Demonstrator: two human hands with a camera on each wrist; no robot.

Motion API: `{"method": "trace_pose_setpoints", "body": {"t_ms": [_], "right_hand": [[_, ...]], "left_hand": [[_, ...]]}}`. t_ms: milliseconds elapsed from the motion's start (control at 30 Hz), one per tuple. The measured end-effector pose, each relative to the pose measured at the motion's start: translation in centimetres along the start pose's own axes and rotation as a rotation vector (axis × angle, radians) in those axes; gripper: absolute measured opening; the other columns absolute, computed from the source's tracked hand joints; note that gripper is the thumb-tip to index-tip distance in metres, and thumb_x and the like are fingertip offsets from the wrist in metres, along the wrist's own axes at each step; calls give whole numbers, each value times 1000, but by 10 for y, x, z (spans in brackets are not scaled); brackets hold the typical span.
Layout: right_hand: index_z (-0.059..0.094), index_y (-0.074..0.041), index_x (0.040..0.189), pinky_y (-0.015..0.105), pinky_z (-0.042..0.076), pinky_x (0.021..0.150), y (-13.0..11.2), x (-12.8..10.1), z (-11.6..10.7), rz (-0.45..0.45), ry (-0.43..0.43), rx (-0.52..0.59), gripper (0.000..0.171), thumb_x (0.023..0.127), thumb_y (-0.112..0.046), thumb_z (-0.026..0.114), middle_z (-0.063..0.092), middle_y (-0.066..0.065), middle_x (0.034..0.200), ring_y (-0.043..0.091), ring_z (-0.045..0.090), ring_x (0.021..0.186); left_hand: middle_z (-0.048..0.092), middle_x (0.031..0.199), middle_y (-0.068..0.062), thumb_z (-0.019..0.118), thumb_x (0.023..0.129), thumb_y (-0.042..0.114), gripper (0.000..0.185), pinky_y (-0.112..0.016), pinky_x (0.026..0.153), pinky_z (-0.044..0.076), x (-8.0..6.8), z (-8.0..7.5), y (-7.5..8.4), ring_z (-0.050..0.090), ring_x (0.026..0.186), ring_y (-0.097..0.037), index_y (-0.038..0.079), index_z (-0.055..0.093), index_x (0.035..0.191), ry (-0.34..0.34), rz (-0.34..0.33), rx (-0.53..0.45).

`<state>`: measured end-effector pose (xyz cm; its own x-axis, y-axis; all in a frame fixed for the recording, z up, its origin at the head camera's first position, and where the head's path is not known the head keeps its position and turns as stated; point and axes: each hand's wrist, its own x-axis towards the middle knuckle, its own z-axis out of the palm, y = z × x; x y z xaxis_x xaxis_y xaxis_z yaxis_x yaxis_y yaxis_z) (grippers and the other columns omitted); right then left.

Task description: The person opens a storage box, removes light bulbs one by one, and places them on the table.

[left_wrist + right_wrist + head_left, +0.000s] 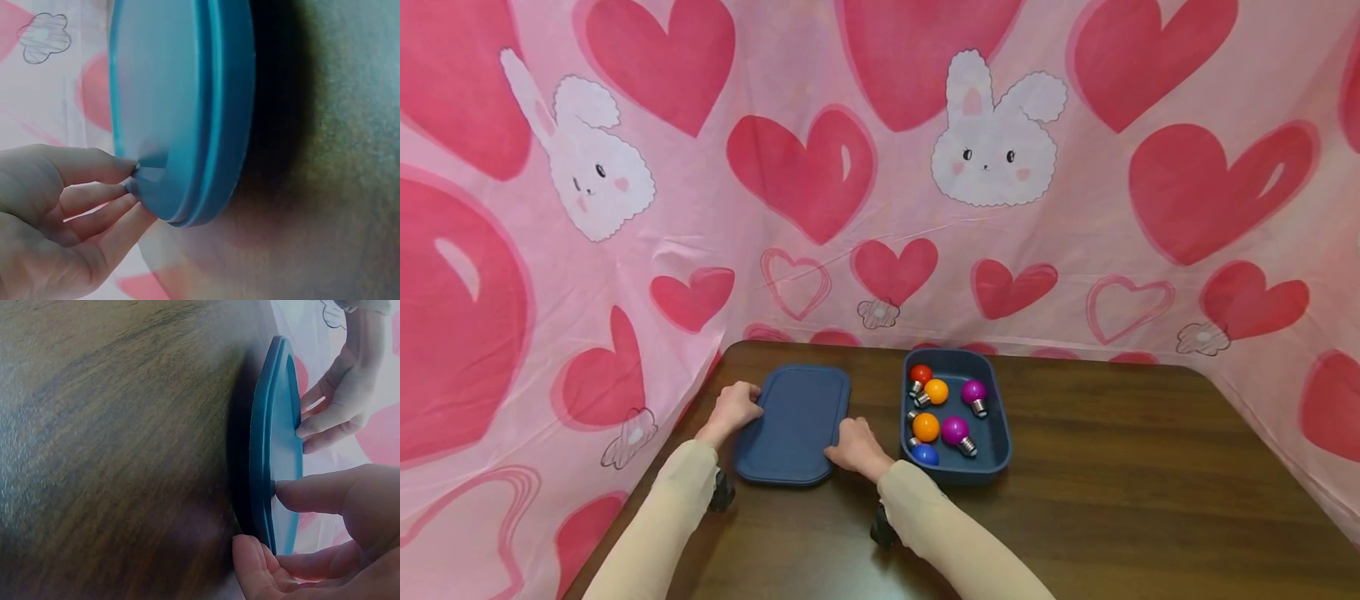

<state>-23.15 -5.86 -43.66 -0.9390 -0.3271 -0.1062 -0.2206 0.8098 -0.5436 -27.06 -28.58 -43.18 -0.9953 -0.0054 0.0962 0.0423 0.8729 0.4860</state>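
A dark blue rectangular lid (793, 421) lies flat on the brown table (1112, 467), left of an open blue container (1002, 429). My left hand (733, 408) grips the lid's left edge; in the left wrist view its fingers (100, 206) curl under the rim of the lid (181, 94). My right hand (853, 446) pinches the lid's near right edge, with the thumb and a finger (312, 490) on either side of the lid (281, 444). The container holds several small coloured bulbs, among them a red one (920, 375), an orange one (925, 427) and a purple one (955, 431).
A pink cloth with hearts and bunnies (880, 167) walls in the table at the back and on both sides. The table's left edge runs close beside my left hand. Bare tabletop stretches to the right of the container.
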Motion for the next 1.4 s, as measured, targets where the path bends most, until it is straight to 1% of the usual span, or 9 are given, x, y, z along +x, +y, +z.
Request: {"method": "trace_pose_setpoints", "body": {"t_ms": [67, 133, 200, 433, 700, 933, 1067, 1267, 1400], "right_hand": [[55, 1, 81, 31, 41, 56, 0, 1, 1, 2, 1, 8, 31, 69, -26, 65, 46, 15, 86, 22, 45, 67], [55, 2, 82, 32, 41, 57, 1, 1, 2, 4, 3, 13, 32, 69, -25, 65, 45, 16, 88, 22, 45, 67], [55, 2, 84, 32, 41, 57, 2, 2, 4, 3, 10, 8, 33, 69, -25, 66, 45, 16, 89, 22, 46, 68], [54, 4, 87, 30, 41, 58, 0, 3, 7, -8, 20, -48, 36, 68, -24, 66, 43, 15, 88, 23, 46, 68], [53, 4, 91, 31, 41, 63, -4, 1, 9, 26, 22, -69, 39, 68, -25, 66, 42, 15, 88, 25, 46, 72], [53, 6, 94, 32, 41, 67, -5, 1, 9, 34, 23, -73, 43, 68, -26, 66, 41, 16, 92, 27, 46, 77], [53, 5, 94, 32, 41, 66, -4, -1, 8, 30, 24, -56, 43, 68, -26, 66, 41, 16, 92, 25, 46, 76], [50, 6, 102, 31, 43, 65, -5, -5, 4, -2, 26, -63, 48, 70, -28, 64, 42, 15, 93, 23, 47, 74], [49, 5, 105, 31, 43, 70, -4, -9, -2, -38, 33, -65, 50, 72, -30, 62, 42, 16, 98, 22, 47, 76]], "left_hand": [[54, 64, -10, 58, 64, 3, 16, -34, 53, 41, 1, 2, 0, 47, 59, -24, -3, 61, 78, 12, 9, 19], [46, 54, -5, 56, 63, 2, 4, -30, 47, 36, 1, 3, 1, 41, 52, -21, 1, 58, 66, 21, 23, 45], [40, 50, -3, 55, 62, 1, 3, -28, 44, 31, 1, 4, 3, 38, 49, -20, 2, 54, 60, 24, 28, 63], [47, 58, -7, 54, 61, -1, 8, -29, 43, 31, -1, 6, 7, 38, 51, -21, 1, 58, 67, 44, -1, 87], [48, 57, -8, 54, 61, -2, 7, -30, 40, 31, -3, 7, 9, 38, 50, -23, 5, 54, 58, 63, -22, 111], [50, 57, -10, 53, 61, -2, 11, -32, 39, 31, -3, 9, 8, 40, 48, -24, 5, 51, 53, 90, 3, 138], [48, 54, -9, 54, 62, -1, 13, -31, 39, 31, -2, 10, 7, 39, 48, -23, 5, 49, 52, 82, 2, 141], [50, 57, -8, 58, 63, 3, 2, -31, 41, 33, -1, 10, 5, 41, 49, -23, 2, 56, 62, 71, 5, 123], [48, 55, -7, 60, 65, 6, 7, -31, 41, 34, -1, 9, 5, 41, 49, -22, 3, 56, 61, 90, 26, 120]]}}
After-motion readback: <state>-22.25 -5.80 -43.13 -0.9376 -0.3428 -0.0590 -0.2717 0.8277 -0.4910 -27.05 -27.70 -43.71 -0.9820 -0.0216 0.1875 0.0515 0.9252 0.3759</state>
